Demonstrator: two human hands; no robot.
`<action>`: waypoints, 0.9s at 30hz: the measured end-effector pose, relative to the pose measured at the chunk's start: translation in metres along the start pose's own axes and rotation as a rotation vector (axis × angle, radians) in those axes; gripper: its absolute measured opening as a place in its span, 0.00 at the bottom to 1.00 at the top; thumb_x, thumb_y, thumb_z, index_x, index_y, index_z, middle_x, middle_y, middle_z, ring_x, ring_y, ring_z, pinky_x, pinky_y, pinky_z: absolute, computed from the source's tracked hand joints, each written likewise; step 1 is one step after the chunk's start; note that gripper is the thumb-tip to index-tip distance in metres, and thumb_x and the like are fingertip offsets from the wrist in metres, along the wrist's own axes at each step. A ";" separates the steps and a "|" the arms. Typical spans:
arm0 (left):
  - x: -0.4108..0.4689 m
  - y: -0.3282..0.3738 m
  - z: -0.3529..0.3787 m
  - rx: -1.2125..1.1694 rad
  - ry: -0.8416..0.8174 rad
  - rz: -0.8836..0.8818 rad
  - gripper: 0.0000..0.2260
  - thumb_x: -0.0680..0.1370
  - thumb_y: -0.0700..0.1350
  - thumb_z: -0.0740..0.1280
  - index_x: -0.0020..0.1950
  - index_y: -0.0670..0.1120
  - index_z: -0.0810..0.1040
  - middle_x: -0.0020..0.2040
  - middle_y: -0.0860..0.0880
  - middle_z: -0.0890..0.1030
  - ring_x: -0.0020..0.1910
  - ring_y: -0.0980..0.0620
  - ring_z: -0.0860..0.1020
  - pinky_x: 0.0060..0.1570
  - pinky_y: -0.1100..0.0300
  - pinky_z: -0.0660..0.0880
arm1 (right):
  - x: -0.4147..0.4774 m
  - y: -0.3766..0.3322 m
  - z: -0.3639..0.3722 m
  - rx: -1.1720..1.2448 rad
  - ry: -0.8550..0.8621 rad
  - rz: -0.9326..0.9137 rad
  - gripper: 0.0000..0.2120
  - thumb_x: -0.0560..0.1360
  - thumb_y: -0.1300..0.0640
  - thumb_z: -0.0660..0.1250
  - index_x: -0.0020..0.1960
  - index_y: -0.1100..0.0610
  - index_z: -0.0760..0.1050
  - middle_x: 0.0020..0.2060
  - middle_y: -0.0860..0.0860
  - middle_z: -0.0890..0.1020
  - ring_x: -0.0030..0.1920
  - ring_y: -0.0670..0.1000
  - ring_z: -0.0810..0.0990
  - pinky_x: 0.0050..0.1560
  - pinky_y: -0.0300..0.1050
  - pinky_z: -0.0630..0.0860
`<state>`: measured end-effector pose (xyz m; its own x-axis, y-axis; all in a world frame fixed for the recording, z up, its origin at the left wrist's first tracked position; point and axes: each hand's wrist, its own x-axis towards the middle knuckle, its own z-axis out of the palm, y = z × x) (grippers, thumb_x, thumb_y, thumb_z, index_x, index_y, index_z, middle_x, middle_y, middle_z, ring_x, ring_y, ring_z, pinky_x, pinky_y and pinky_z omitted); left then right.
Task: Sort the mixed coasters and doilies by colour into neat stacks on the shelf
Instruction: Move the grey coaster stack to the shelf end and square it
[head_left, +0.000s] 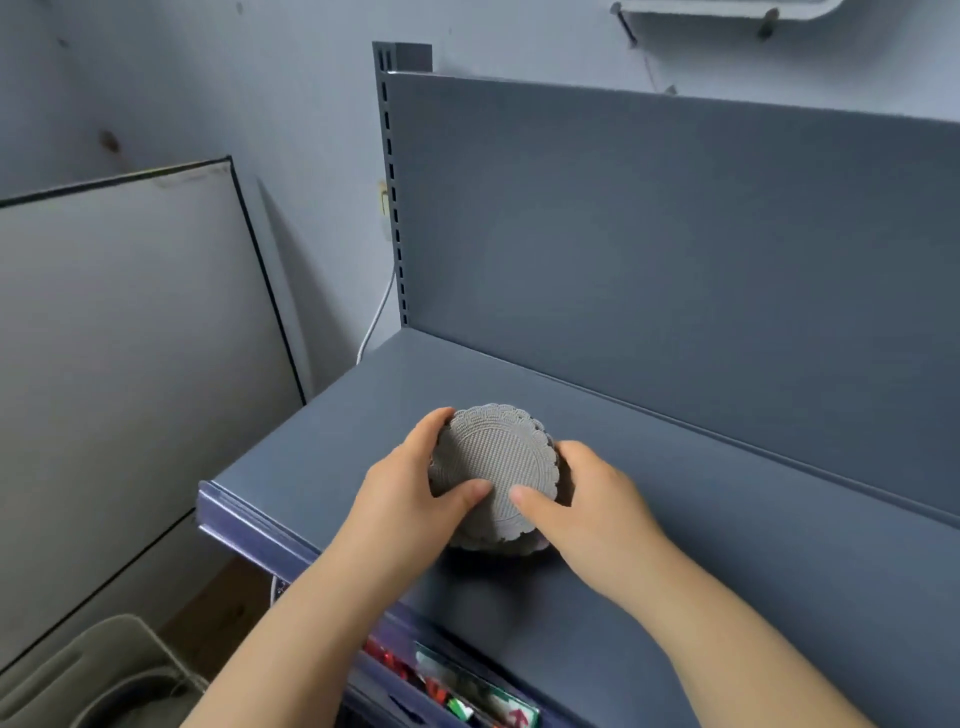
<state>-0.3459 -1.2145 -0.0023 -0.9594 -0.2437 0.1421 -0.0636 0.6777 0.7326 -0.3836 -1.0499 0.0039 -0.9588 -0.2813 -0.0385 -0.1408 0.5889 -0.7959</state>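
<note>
Lowest in view, a bin (104, 670) and coloured packets (457, 696) are sitting below the shelf edge, neither being touched. Left hand (410, 488) and right hand (602, 504) are both grasping the stack (498, 452) of grey doilies, fingers curling round its sides and thumbs pressing on the top one. The stack is resting on the shelf (753, 545) near the front left corner, edges slightly uneven, so the hands are probably squaring it up. Only this one stack is showing; whether the lower pieces are all grey, can't tell. Likely early or mid task, with other colours not in view. Back panel (675, 260) is standing behind.
</note>
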 end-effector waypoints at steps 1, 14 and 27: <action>0.010 -0.011 -0.012 0.026 -0.026 -0.008 0.30 0.73 0.53 0.70 0.72 0.57 0.62 0.60 0.58 0.72 0.62 0.55 0.71 0.47 0.70 0.62 | 0.009 -0.009 0.012 0.013 -0.010 0.019 0.14 0.70 0.49 0.68 0.54 0.50 0.71 0.46 0.46 0.80 0.43 0.48 0.80 0.46 0.46 0.78; 0.104 -0.085 -0.082 0.432 -0.317 0.044 0.31 0.73 0.59 0.68 0.73 0.52 0.65 0.66 0.50 0.73 0.65 0.50 0.69 0.57 0.63 0.64 | 0.076 -0.067 0.100 -0.258 -0.036 0.248 0.17 0.70 0.41 0.64 0.43 0.56 0.71 0.44 0.53 0.79 0.41 0.54 0.80 0.38 0.45 0.76; 0.094 -0.110 -0.071 0.525 -0.109 0.539 0.20 0.74 0.55 0.57 0.54 0.47 0.82 0.55 0.47 0.81 0.53 0.45 0.80 0.49 0.53 0.77 | 0.056 -0.075 0.096 -0.659 0.104 -0.017 0.28 0.74 0.36 0.56 0.69 0.46 0.57 0.66 0.45 0.63 0.64 0.50 0.67 0.58 0.45 0.69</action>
<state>-0.4093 -1.3610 -0.0226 -0.9150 0.2659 0.3034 0.3250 0.9315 0.1636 -0.4033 -1.1826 0.0040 -0.9694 -0.2393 0.0551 -0.2454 0.9342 -0.2589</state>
